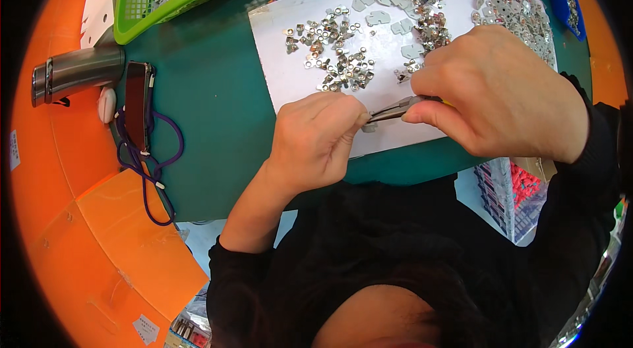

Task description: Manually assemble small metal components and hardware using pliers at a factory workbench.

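A small grey flat metal piece (370, 127) sits pinched at the left hand (315, 140) fingertips over the white paper sheet (290, 78), touching the slim metal pliers (394, 110) gripped in the closed right hand (498, 87), near scattered silver parts (336, 51)

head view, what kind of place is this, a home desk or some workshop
Most likely a small-parts assembly bench in a workshop. Heaps of small metal parts lie on a white sheet, sorting baskets line the table edge, and the right hand works pliers.
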Demonstrator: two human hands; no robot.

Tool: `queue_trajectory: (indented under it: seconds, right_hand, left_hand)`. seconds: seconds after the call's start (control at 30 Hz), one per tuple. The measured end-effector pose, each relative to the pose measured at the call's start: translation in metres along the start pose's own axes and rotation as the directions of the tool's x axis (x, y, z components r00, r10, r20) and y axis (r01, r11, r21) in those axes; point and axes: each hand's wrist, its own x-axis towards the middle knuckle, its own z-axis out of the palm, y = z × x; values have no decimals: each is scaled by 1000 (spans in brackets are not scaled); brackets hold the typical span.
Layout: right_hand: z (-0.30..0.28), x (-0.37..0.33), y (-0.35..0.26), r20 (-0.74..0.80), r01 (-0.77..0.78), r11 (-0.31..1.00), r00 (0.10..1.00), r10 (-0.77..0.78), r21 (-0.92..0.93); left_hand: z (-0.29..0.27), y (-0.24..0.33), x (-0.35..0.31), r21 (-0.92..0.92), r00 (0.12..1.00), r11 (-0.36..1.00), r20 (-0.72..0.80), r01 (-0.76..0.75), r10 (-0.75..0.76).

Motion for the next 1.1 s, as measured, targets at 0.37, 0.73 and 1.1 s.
queue_trajectory:
  seconds: [0.37, 0.73, 1.1]
  right_hand:
    - [37, -14, -7, -61, 100, 972, 991, -115, -210]
    - [66, 0, 25, -571, 21, 999, 821, -2, 26]
    - [91, 39, 9, -645, -77, 992, 764, -3, -96]
  left_hand:
    - [-16, 4, 3, 103, 951, 991, 304, -91, 55]
    - [-37, -9, -1, 76, 954, 991, -272, -105, 122]
    - [-33, -3, -2, -235, 880, 972, -456, 28, -135]
